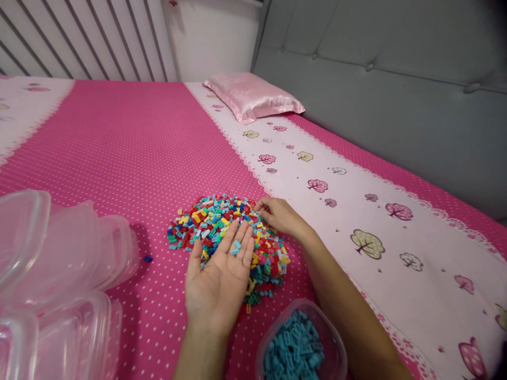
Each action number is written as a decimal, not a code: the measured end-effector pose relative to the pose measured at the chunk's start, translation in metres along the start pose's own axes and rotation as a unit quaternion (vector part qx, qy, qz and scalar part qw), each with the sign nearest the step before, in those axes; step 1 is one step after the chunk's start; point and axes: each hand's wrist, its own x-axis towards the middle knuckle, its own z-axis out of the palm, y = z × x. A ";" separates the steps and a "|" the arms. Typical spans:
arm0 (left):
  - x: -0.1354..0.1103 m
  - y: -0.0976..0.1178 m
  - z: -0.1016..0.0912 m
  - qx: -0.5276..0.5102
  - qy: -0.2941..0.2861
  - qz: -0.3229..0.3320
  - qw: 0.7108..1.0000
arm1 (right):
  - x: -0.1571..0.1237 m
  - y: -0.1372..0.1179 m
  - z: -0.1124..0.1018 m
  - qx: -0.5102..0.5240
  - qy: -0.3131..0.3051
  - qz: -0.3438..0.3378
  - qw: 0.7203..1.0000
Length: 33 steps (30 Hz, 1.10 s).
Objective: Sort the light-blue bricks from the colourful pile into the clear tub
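Note:
A heap of small bricks in several colours (222, 219) lies on the pink dotted bedsheet (130, 153). My left hand (219, 277) is held flat, palm up, over the heap's near side, with two light blue bricks (236, 247) resting on its fingers. My right hand (277, 214) reaches into the heap's far right edge, fingers curled down among the bricks; what they pinch is hidden. A clear plastic tub (335, 348) holding only light blue bricks (293, 351) stands near me, between my forearms.
Several clear plastic tubs (59, 264) are piled at the left. One dark blue brick (147, 258) lies alone beside them. A pink satin pillow (251, 95) rests at the far end, and a grey padded headboard (396, 95) runs along the right.

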 end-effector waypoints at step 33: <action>-0.001 0.000 0.003 -0.014 0.009 0.002 1.000 | -0.026 -0.021 -0.036 0.031 0.094 -0.030 0.995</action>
